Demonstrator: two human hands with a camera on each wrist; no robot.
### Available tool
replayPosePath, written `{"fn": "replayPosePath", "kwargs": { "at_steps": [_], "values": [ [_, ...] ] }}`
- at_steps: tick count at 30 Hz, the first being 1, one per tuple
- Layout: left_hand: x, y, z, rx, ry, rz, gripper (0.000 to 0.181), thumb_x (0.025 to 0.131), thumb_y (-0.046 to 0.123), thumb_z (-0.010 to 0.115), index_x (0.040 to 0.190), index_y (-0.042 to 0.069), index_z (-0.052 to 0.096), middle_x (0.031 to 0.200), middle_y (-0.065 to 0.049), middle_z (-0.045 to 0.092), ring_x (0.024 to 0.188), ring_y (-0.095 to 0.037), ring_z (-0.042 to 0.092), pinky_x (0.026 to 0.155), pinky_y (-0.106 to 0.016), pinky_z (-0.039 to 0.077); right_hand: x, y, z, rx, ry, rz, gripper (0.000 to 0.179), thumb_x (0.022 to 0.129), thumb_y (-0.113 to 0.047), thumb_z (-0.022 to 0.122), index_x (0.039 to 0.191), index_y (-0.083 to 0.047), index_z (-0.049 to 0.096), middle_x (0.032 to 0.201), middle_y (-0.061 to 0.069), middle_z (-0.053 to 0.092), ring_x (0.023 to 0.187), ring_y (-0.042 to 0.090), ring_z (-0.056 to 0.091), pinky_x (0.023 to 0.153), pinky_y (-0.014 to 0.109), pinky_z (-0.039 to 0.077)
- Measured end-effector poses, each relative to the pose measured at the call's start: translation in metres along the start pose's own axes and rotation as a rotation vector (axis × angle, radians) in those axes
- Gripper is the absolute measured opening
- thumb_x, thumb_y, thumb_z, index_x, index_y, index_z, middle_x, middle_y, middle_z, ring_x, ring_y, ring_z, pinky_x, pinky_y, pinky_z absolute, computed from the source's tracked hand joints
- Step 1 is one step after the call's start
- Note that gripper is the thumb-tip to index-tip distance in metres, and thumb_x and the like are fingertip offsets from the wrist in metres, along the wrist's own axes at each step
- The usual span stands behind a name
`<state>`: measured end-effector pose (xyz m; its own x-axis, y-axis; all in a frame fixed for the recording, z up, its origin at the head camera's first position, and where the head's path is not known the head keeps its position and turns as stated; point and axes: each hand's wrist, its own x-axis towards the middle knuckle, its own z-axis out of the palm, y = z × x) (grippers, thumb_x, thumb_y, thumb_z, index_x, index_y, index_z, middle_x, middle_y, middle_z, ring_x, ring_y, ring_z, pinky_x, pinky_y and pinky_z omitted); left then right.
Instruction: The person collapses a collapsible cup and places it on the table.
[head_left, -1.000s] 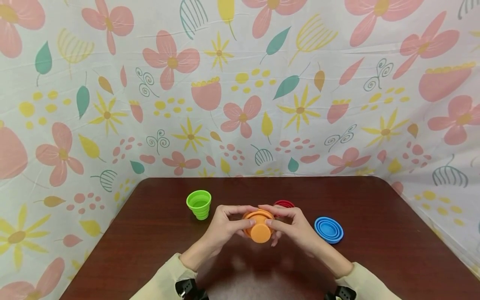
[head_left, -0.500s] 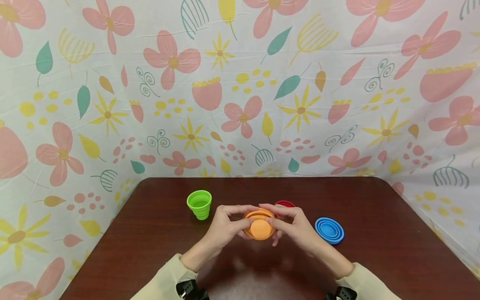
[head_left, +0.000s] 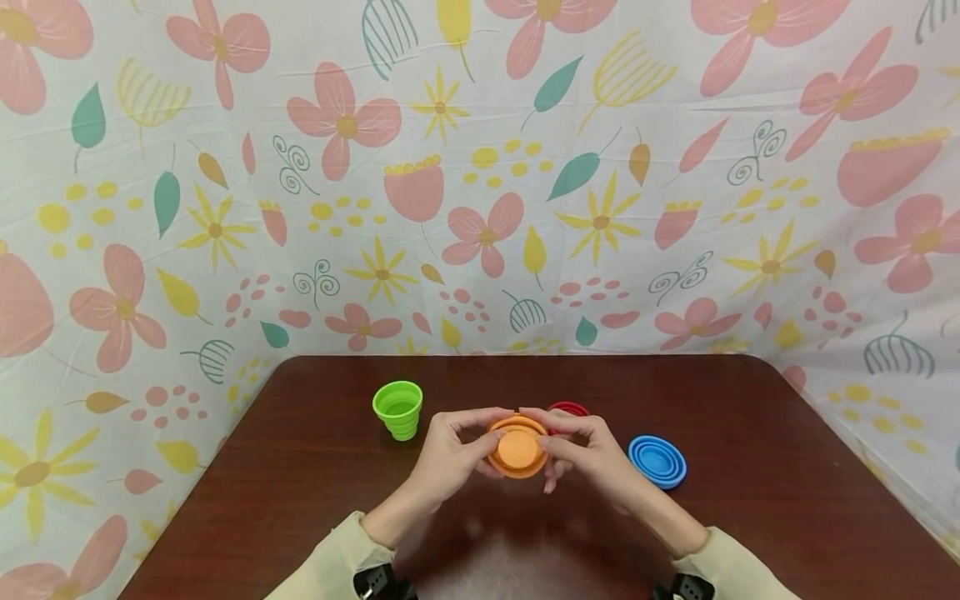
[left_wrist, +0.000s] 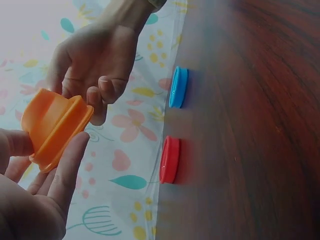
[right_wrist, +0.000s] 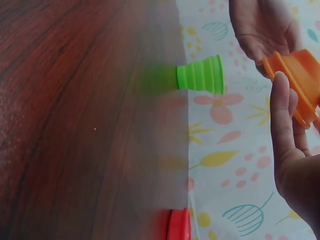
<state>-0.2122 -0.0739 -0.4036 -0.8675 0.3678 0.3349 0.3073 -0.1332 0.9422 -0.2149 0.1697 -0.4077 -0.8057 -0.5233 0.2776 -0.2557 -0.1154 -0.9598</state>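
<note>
Both hands hold an orange collapsible cup up in front of the body, its round base turned toward the head camera. My left hand grips its left side, thumb on the base and fingers behind the rim. On the opposite side my right hand grips it the same way. From the side, in the left wrist view, the orange cup has a stepped wall, partly folded. The right hand's lower fingers hang loosely curled beneath it.
An extended green collapsible cup stands left of the hands on the dark wooden table. A flattened blue cup lies to the right. A flattened red cup is partly hidden behind the right hand. Flowered cloth hangs behind.
The orange cup's base has moved up in the head view and sits more centred within the rim, with less of the stepped wall showing. Both hands have stayed almost still.
</note>
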Motion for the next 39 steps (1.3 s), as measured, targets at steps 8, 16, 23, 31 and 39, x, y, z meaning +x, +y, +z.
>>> {"fn": "replayPosePath", "kwargs": {
  "at_steps": [8,16,23,31,39],
  "values": [
    [-0.0009,-0.0019,0.0015,0.004,0.018,-0.025,0.029,0.102,0.004,0.068,0.13,-0.001,0.072,0.122,-0.018,0.073,0.078,-0.023,0.076,0.062,-0.047,0.064,0.0004,0.0026,0.0032,-0.087,0.06,0.01,0.045,0.105,-0.006,0.063,0.149,0.0,0.058,0.133,0.023,0.065,0.063,0.03,0.066,0.063,0.048,0.064],
    [-0.001,-0.0036,-0.0037,-0.142,-0.06,-0.036,0.041,0.098,-0.001,0.065,0.139,-0.007,0.064,0.137,-0.023,0.065,0.097,-0.025,0.075,0.073,-0.047,0.065,0.0004,0.0016,0.002,-0.078,0.096,0.054,0.046,0.105,-0.01,0.064,0.149,-0.002,0.058,0.138,0.023,0.062,0.064,0.028,0.065,0.064,0.049,0.064],
    [0.0001,-0.0078,-0.0042,-0.113,-0.051,0.008,0.039,0.095,-0.007,0.07,0.134,-0.008,0.067,0.131,-0.024,0.069,0.092,-0.023,0.076,0.067,-0.045,0.065,-0.0015,0.0021,0.0045,-0.072,0.1,0.047,0.046,0.106,-0.008,0.063,0.15,-0.001,0.056,0.131,0.023,0.065,0.063,0.027,0.065,0.063,0.048,0.064],
    [0.0015,-0.0043,-0.0006,-0.016,-0.001,0.059,0.038,0.093,-0.008,0.068,0.13,-0.006,0.07,0.124,-0.022,0.072,0.078,-0.023,0.077,0.063,-0.045,0.065,-0.0018,-0.0003,0.0047,0.038,0.051,0.071,0.052,0.107,-0.01,0.06,0.156,0.0,0.048,0.117,0.021,0.064,0.068,0.02,0.066,0.068,0.048,0.064],
    [0.0002,-0.0033,-0.0053,0.009,-0.074,0.041,0.047,0.091,-0.006,0.064,0.138,-0.003,0.067,0.132,-0.017,0.07,0.102,-0.018,0.071,0.076,-0.033,0.064,-0.0031,-0.0038,0.0035,0.006,-0.021,0.006,0.052,0.103,-0.004,0.064,0.154,-0.003,0.053,0.133,0.023,0.063,0.063,0.035,0.068,0.068,0.051,0.064]
  ]
}}
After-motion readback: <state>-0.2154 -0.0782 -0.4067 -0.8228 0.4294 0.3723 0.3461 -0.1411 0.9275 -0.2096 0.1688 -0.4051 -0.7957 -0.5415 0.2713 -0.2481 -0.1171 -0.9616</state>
